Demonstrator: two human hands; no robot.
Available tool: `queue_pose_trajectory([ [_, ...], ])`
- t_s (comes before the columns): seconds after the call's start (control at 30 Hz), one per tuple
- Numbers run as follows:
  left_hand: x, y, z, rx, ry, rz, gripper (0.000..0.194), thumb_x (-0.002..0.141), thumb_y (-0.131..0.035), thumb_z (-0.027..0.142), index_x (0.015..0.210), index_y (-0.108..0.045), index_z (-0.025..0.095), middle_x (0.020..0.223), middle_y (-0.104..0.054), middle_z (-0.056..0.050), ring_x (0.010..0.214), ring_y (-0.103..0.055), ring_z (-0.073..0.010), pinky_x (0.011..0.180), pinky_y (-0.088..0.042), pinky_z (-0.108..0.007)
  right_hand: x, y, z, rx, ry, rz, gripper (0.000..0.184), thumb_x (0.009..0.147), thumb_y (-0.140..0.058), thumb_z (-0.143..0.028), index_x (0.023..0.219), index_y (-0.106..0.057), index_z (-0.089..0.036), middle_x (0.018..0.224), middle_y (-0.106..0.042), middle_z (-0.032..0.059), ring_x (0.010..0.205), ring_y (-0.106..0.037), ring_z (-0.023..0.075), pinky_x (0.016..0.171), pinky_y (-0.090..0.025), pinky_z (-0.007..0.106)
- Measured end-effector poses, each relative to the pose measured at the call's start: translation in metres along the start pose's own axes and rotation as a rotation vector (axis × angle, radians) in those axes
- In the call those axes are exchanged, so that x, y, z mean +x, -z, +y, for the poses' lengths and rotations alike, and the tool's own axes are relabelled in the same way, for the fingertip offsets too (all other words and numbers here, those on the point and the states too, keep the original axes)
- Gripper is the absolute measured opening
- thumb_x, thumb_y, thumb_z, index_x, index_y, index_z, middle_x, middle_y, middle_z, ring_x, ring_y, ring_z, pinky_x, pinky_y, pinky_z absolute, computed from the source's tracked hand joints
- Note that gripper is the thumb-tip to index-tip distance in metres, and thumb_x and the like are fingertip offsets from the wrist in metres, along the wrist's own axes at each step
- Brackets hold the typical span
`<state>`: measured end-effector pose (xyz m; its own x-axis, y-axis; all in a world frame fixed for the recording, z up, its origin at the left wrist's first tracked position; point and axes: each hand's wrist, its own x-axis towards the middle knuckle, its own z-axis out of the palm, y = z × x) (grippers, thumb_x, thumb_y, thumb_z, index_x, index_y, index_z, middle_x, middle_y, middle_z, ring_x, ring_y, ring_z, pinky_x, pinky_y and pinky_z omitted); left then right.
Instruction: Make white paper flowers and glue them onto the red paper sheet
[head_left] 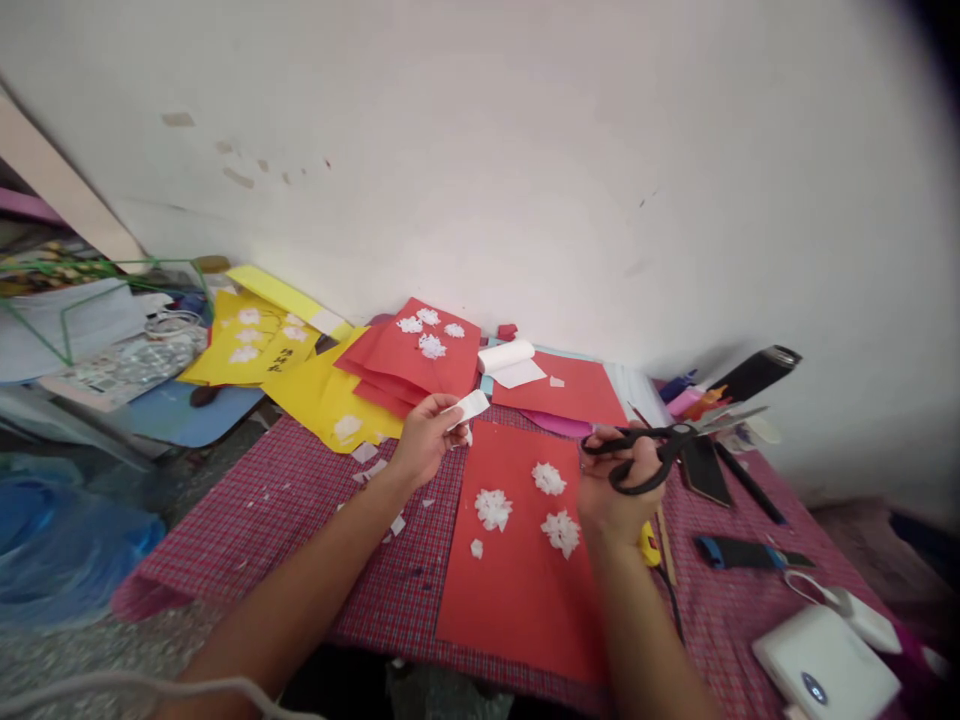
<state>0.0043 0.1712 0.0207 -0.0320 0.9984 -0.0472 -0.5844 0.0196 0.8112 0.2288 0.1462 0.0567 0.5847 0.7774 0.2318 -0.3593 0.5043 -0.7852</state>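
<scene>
Pinched in the fingers of my left hand point(429, 440) is a small strip of white paper point(472, 404), held above the table. My right hand point(621, 490) grips black-handled scissors point(679, 430), with the blades pointing right, away from the strip. Between and below my hands lies a red sheet of paper point(517, 610). White ruffled paper flowers point(493, 510) sit on it, along with one small white piece point(477, 548). Behind the sheet rests a partly unrolled roll of white paper point(507, 356).
Red sheets point(450, 360) and yellow sheets point(300, 400) with white flowers lie back left. White scraps point(365, 452) dot the checked tablecloth point(300, 520). On the right are a utility knife point(742, 553), a tape measure point(649, 545), a phone point(705, 470) and a white box point(825, 660). A wall rises behind.
</scene>
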Motion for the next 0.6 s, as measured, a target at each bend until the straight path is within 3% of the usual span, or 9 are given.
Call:
queue_pose_trajectory([
  [0.3, 0.001, -0.002, -0.002, 0.013, 0.020, 0.009, 0.031, 0.070, -0.080, 0.026, 0.091, -0.059, 0.017, 0.069, -0.064, 0.000, 0.058, -0.061, -0.0108, 0.058, -0.050, -0.024, 0.012, 0.007, 0.002, -0.004, -0.010, 0.077, 0.028, 0.083, -0.058, -0.039, 0.106, -0.053, -0.023, 0.076, -0.065, -0.0018, 0.058, -0.061, 0.0124, 0.044, -0.044, 0.019],
  [0.6, 0.008, 0.008, 0.028, -0.142, -0.104, 0.059, 0.033, 0.069, -0.081, 0.021, 0.092, -0.057, 0.022, 0.071, -0.062, 0.004, 0.062, -0.060, -0.0093, 0.057, -0.047, -0.021, 0.009, 0.005, 0.002, -0.024, 0.013, 0.038, 0.028, 0.085, -0.058, -0.041, 0.106, -0.053, -0.022, 0.076, -0.065, -0.0017, 0.058, -0.061, 0.0121, 0.044, -0.043, 0.019],
])
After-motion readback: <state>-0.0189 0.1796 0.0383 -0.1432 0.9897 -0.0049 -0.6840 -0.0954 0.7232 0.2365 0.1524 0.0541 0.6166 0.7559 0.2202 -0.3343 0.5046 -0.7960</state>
